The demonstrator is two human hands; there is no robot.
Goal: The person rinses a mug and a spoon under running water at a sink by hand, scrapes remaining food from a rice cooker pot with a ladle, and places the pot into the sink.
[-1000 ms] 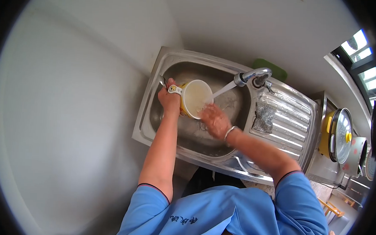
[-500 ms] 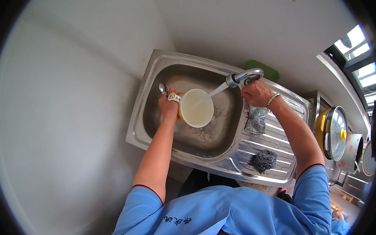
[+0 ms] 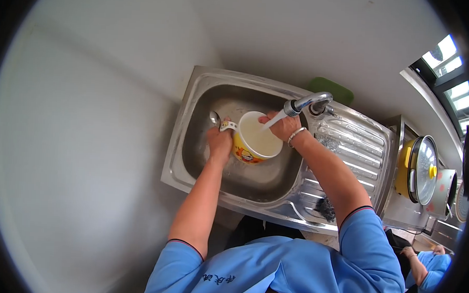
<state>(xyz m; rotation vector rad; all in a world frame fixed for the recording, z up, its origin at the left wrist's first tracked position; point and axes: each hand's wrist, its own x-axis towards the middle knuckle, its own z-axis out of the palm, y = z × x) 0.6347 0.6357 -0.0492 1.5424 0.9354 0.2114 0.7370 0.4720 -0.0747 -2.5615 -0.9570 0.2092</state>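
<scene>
A yellow and white cup with a cartoon print is tilted in the steel sink. Its handle side is gripped by my left hand, and a metal spoon shows just beyond those fingers. My right hand lies at the cup's far right rim, below the faucet head, its fingers bent and partly hidden by the stream. Water runs from the faucet into the cup, which holds cloudy liquid.
Right of the basin, the ribbed drainboard carries a silvery scouring pad and a dark scrubber. A green object lies behind the faucet. Lidded yellow pot stands far right. Another person is at lower right.
My right hand has left the faucet's base and come to the cup's rim. The cup has moved right and tilted, showing its printed side. Another person has come into view.
</scene>
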